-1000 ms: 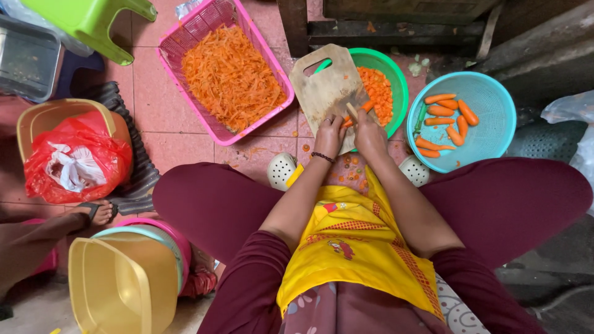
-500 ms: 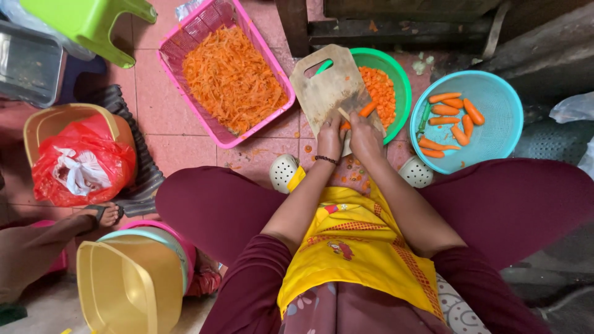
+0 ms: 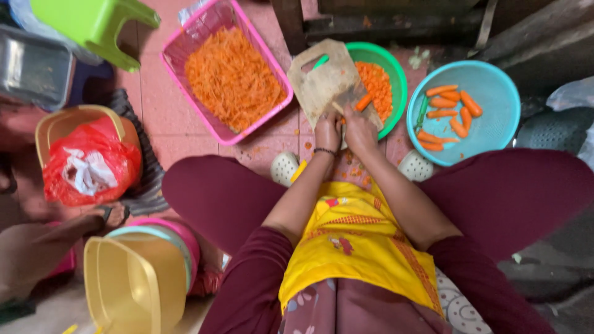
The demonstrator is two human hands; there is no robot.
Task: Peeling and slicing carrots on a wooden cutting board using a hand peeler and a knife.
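Observation:
A worn wooden cutting board (image 3: 322, 80) lies across a green bowl (image 3: 396, 74) that holds chopped carrot. Both my hands rest on the board's near edge. My left hand (image 3: 327, 131), with a dark band at the wrist, is closed around what looks like a thin knife blade (image 3: 337, 110). My right hand (image 3: 360, 128) pinches a short carrot piece (image 3: 364, 102) against the board, just right of the blade. The fingertips of both hands are partly hidden.
A pink basket (image 3: 185, 62) of shredded carrot sits to the left of the board and a teal bowl (image 3: 495, 136) of peeled carrots to the right. A yellow basket with a red bag (image 3: 86, 161), stacked plastic tubs (image 3: 136, 284), a green stool (image 3: 93, 21) and another person's foot (image 3: 43, 247) are at left.
My hands have stayed on the board's near edge with small cutting movements. The carrot piece has shifted slightly on the board, and the other person's foot has moved a little at left.

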